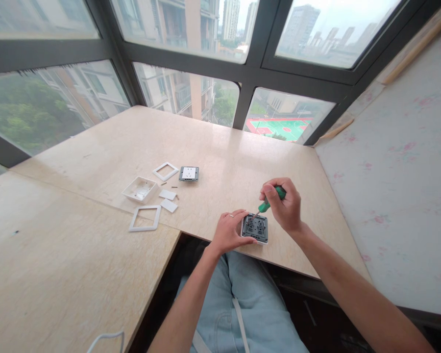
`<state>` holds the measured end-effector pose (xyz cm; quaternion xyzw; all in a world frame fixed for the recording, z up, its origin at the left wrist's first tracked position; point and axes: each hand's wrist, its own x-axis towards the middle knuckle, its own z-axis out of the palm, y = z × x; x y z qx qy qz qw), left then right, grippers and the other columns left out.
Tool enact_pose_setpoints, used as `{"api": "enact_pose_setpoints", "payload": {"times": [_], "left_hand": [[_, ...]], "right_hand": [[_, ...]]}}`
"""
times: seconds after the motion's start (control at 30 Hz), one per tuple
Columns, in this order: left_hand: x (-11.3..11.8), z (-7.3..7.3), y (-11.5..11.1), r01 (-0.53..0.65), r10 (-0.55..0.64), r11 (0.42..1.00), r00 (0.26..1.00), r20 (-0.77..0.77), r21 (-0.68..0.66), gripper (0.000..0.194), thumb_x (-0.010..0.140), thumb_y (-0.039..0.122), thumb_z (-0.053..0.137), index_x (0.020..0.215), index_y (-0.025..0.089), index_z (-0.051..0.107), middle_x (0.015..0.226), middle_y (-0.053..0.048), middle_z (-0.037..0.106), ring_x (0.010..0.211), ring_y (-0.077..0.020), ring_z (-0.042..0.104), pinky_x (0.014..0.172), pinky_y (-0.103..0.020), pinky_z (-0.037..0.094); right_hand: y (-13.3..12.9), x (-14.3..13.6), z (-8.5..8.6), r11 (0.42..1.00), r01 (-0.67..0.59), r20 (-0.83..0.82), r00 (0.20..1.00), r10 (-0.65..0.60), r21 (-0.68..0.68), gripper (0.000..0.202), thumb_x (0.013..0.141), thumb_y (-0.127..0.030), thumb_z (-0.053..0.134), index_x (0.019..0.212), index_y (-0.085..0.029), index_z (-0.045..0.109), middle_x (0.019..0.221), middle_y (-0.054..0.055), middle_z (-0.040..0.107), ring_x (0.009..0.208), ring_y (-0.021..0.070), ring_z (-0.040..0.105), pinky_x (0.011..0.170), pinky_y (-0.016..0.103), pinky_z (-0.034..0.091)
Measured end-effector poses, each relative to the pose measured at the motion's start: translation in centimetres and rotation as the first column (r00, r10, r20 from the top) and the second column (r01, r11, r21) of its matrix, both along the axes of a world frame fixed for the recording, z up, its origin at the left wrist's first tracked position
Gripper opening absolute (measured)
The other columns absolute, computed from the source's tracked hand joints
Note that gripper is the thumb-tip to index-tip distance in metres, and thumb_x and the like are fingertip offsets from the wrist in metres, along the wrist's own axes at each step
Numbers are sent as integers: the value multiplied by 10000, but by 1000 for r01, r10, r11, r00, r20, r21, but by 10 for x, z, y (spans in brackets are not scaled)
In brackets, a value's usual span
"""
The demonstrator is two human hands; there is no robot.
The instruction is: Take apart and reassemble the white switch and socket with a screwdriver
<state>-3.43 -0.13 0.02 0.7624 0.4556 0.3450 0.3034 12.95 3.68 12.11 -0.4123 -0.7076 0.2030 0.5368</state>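
Observation:
A dark grey switch module (pixel 259 228) in a white box lies near the counter's front edge. My left hand (pixel 230 229) grips its left side, thumb along the near edge and fingers at the far corner. In my right hand (pixel 284 206) is a green-handled screwdriver (pixel 265 206), fist wrapped round the handle. The shaft slants down to the left, and its tip meets the upper left part of the module. Whether the tip sits in a screw is too small to tell.
Left of the work lie a socket module (pixel 189 173), a white mounting box (pixel 135 194), two white frames (pixel 155 227), small white plates (pixel 169 205) and several screws. The counter (pixel 220 152) meets windows behind and a papered wall (pixel 400 162) at right. A white cable (pixel 106 336) shows at lower left.

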Motion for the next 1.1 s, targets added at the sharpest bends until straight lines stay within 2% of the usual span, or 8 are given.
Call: {"api": "enact_pose_setpoints", "payload": {"times": [0.23, 0.43, 0.53, 0.6, 0.73, 0.8, 0.97, 1.1], "left_hand": [[0, 0, 0, -2, 2, 1000, 1000, 16, 13, 867, 646, 614, 858, 1380, 271, 549, 1438, -97, 598, 1337, -302, 548, 1109, -446, 355], [0, -1, 0, 3, -3, 1000, 1000, 20, 28, 865, 643, 622, 857, 1367, 259, 553, 1431, -94, 604, 1330, -297, 553, 1104, -440, 353], [0, -1, 0, 0, 0, 1000, 1000, 9, 23, 855, 646, 633, 849, 1361, 266, 559, 1427, -97, 607, 1324, -302, 557, 1106, -444, 351], [0, -1, 0, -1, 1, 1000, 1000, 5, 20, 853, 647, 639, 845, 1362, 268, 561, 1426, -99, 607, 1319, -304, 560, 1104, -446, 356], [0, 0, 0, 1, -1, 1000, 1000, 7, 17, 857, 657, 635, 840, 1379, 275, 551, 1435, -96, 599, 1332, -306, 551, 1103, -450, 361], [0, 0, 0, 1, -1, 1000, 1000, 5, 12, 855, 656, 638, 839, 1379, 283, 552, 1432, -94, 602, 1330, -308, 553, 1106, -452, 361], [1, -1, 0, -7, 7, 1000, 1000, 15, 23, 876, 646, 650, 839, 1382, 277, 545, 1426, -96, 606, 1324, -312, 557, 1109, -456, 358], [1, -3, 0, -6, 6, 1000, 1000, 4, 19, 853, 655, 658, 830, 1373, 289, 555, 1427, -88, 606, 1318, -314, 560, 1112, -461, 359]], "right_hand": [[-3, 5, 47, 987, 159, 770, 627, -115, 17, 313, 974, -470, 508, 1090, -201, 616, 714, 41, 698, 627, 224, 658, 521, 291, 392], [-11, 19, 68, 944, -143, 685, 657, 315, -297, 340, 915, -231, 514, 1250, -234, 574, 1169, 74, 712, 992, 214, 699, 825, 326, 533], [-17, 18, 71, 924, -235, 680, 626, 381, -302, 414, 927, -318, 562, 1335, -252, 542, 1341, 91, 648, 1179, 249, 648, 942, 359, 518], [-20, 9, 73, 971, -62, 778, 587, 224, -233, 473, 955, -447, 551, 1363, -209, 534, 1214, 137, 714, 1074, 300, 697, 830, 391, 541], [-21, -6, 79, 945, 327, 952, 297, -72, -30, 514, 990, -578, 416, 1032, -137, 675, 668, 134, 704, 642, 322, 696, 537, 351, 427], [-20, -4, 83, 957, 281, 946, 322, -26, -70, 404, 998, -501, 438, 949, -169, 663, 681, 103, 698, 636, 282, 680, 549, 335, 425], [-23, 13, 85, 931, -209, 763, 535, 364, -298, 237, 909, -253, 557, 1140, -231, 604, 1168, 86, 687, 1019, 234, 672, 843, 345, 534], [-24, 9, 73, 963, -105, 732, 631, 259, -250, 415, 926, -398, 602, 1293, -211, 552, 1265, 138, 661, 1062, 280, 681, 881, 406, 553]]}}
